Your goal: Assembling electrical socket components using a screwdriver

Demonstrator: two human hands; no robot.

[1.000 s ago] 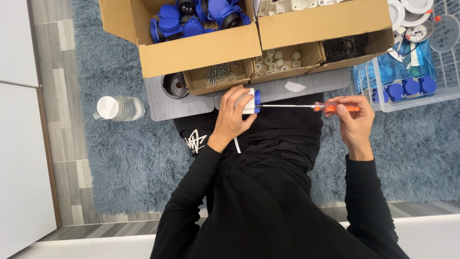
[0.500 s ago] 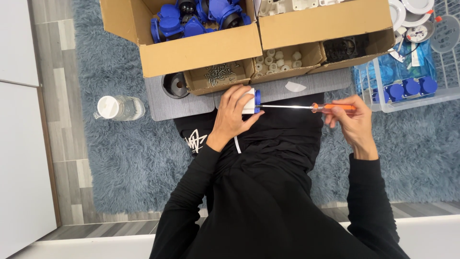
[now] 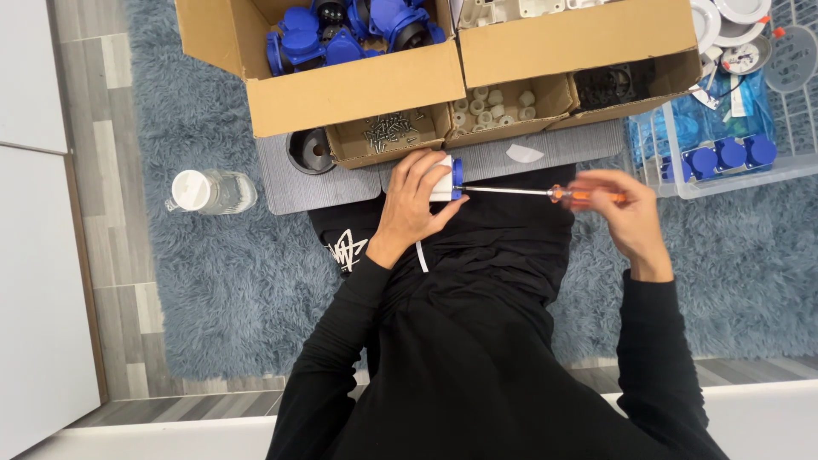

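Sitting on the blue rug before the cardboard boxes, the left hand grips the white-and-blue socket; the right hand pinches the screwdriver, best kept square to the screw.

A cardboard box sits at the upper middle of the frame, with a second cardboard box touching its right side. Plastic parts lie in the first box, and a tray of screws stands just below them. A mat lies under both boxes, on the rug. A bottle lies on the rug at middle left. A clear bin stands at upper right. The socket part is at frame centre, and the screwdriver stretches rightward from it.
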